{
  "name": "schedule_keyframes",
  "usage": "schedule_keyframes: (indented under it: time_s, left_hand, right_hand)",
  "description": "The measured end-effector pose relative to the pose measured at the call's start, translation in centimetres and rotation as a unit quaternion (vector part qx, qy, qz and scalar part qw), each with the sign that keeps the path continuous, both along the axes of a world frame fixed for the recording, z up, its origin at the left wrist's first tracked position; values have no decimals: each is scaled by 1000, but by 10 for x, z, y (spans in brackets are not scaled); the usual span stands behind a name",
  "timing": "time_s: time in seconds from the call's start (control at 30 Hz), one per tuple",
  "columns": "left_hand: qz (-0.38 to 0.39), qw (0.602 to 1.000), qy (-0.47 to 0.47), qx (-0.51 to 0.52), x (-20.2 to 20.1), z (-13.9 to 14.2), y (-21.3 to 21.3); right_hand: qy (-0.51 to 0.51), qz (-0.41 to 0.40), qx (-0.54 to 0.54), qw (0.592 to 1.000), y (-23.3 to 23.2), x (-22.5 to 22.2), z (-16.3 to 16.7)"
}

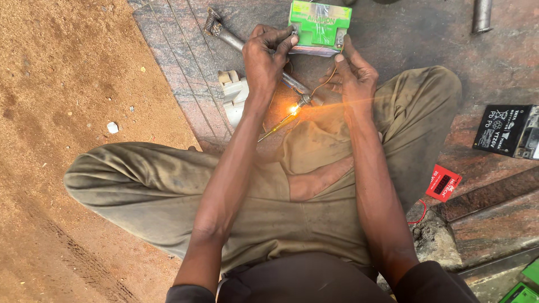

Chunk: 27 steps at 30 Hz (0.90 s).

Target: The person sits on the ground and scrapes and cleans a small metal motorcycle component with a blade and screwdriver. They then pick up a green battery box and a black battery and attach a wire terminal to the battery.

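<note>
Green battery [320, 25] braced between knees; my left hand [263, 62] and right hand [353, 76] pinch wires onto terminals, test lamp [293, 109] glowing.

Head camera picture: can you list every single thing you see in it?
Small green box-shaped battery: one, green, top centre, held on the stone slab.
Glowing yellow tester probe: one, lit orange, hanging on a thin wire below the battery.
Grey metal tool: one, lying left of the battery.
Black box-shaped battery: one, right edge.
Small red meter: one, right, on the slab.
White plastic block: one, by the left arm.
Left hand: touching the battery's left terminal.
Right hand: touching its right terminal.
</note>
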<state>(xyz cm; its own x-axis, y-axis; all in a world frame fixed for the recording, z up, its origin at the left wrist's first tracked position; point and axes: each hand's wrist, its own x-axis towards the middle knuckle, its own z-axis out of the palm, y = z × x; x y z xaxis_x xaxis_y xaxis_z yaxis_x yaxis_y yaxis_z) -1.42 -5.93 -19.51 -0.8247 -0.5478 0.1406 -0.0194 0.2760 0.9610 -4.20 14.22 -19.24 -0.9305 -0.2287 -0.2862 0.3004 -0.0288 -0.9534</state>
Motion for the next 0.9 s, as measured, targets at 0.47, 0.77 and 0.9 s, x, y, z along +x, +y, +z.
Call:
schedule_keyframes:
  time_s: [0.47,0.77,0.9]
  left_hand:
    - [-12,995,82,-57,10,3,-4]
    - [-169,935,-74,304,41,97,15]
    - [-218,926,-46,305,60,125,60]
  right_hand:
    - [27,-26,-46,998,0,7,5]
    - [65,12,-97,993,21,36,76]
    - [304,66,157,937,32,60,130]
